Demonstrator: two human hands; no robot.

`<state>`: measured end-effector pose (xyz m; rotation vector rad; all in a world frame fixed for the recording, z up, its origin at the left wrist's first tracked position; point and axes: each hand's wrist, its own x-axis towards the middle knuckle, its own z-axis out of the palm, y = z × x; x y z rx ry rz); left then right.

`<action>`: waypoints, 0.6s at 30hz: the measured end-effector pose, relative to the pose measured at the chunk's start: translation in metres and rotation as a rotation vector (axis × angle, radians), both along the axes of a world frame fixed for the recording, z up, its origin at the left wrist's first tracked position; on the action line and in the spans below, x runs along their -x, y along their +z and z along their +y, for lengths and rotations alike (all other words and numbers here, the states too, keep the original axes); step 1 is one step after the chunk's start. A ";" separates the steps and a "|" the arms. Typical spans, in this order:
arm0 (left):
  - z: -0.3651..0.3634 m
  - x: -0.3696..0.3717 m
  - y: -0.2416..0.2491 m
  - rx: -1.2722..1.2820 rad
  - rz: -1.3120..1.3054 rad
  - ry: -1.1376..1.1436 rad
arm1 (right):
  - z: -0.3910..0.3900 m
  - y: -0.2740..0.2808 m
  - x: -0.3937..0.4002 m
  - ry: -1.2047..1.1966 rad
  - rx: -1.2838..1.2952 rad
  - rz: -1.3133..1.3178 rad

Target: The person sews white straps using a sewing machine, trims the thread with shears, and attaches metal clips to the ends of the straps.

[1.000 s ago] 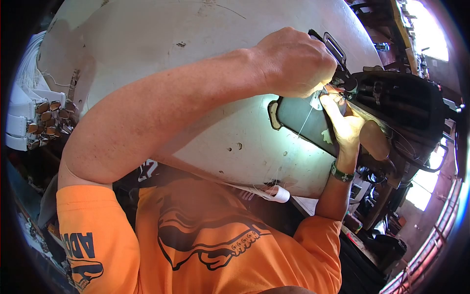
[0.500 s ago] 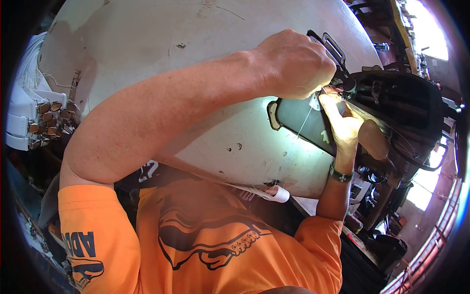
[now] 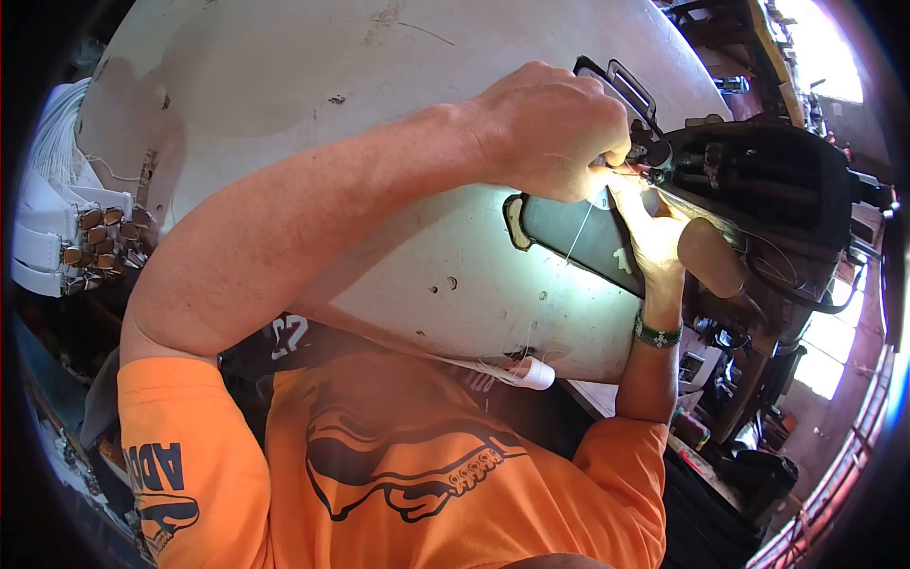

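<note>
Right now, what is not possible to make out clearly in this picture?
Left hand, head view: fingertips mostly hidden behind the hand itself.
White thread, head view: its upper end is lost, tiny and in glare beside that hand.
Sleeve lettering, head view: partly turned away by the cloth's curve.
Lower window, head view: outside washed out by brightness.

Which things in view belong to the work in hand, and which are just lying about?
Apparently in use:
left hand
right hand
black sewing machine, hands at its front
white thread beside the hands

Apparently lying about, untouched:
white straps with metal clips
</note>
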<state>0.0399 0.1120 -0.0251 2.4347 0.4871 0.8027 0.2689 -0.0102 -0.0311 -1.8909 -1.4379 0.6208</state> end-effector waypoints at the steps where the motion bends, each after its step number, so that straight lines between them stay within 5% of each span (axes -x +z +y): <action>1: 0.000 -0.001 0.000 0.009 0.001 0.006 | 0.001 0.000 0.001 0.025 -0.028 0.001; 18: -0.002 -0.006 -0.003 0.013 0.006 0.087 | -0.004 0.005 -0.005 0.045 -0.002 -0.151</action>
